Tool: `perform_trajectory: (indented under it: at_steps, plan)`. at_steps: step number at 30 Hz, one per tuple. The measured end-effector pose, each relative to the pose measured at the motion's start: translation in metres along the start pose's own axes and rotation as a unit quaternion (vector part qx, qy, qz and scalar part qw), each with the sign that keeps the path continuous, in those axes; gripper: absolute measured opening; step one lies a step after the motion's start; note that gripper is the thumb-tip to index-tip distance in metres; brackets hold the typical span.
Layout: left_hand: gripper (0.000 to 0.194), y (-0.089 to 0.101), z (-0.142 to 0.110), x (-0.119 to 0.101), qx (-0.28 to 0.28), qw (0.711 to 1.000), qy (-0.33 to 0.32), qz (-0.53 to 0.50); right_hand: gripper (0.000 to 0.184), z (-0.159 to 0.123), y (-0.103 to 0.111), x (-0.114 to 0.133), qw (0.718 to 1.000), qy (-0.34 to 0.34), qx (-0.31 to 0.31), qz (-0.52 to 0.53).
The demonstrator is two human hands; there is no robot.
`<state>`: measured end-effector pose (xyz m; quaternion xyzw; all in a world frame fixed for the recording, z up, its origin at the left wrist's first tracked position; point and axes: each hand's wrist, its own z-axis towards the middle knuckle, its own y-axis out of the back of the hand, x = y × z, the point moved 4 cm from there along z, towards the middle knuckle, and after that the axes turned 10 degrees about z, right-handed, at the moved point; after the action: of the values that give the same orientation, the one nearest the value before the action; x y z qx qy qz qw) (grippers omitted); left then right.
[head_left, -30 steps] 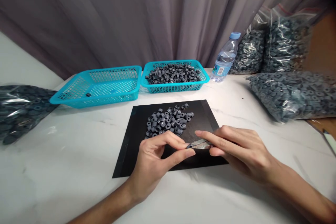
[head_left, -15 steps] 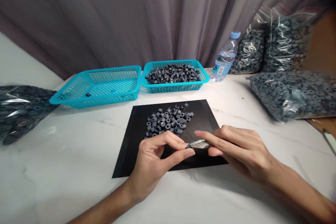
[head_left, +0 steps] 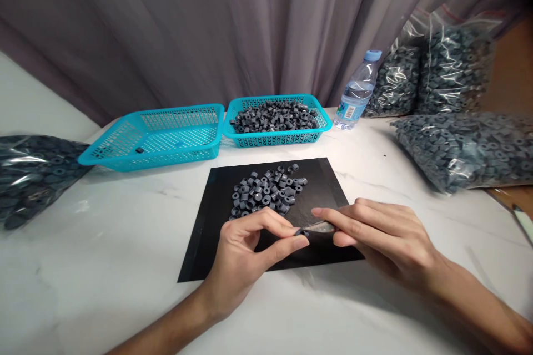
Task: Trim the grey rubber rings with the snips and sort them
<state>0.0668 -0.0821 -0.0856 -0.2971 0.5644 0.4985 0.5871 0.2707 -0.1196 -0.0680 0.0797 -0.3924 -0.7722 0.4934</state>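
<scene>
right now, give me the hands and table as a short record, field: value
left hand: pinches a small dark part
right hand: holds a metal tool, tip at that part; contact unclear
mat: black mat under a pile of gray parts
left basket: one dark piece visible
right basket: many dark gray parts
bottle: upright beside right basket
bags: one at far left, three at right

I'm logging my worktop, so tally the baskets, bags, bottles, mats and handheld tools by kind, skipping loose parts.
Turquoise baskets: 2
Clear plastic bags: 4
Water bottle: 1
Black mat: 1
Metal tool: 1
Total: 9
</scene>
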Motion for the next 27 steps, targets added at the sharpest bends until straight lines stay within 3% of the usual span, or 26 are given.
perform_trajectory:
  at_steps: [20, 27]
  plan:
    - [0.012, 0.006, 0.002, 0.002, 0.003, 0.999, -0.046, 0.024, 0.027, 0.001, -0.001, -0.017, 0.998, -0.036, 0.018, -0.049]
    - [0.01, 0.006, 0.002, 0.003, 0.003, 0.997, -0.062, 0.048, 0.03, -0.002, -0.003, -0.019, 0.998, -0.06, 0.017, -0.021]
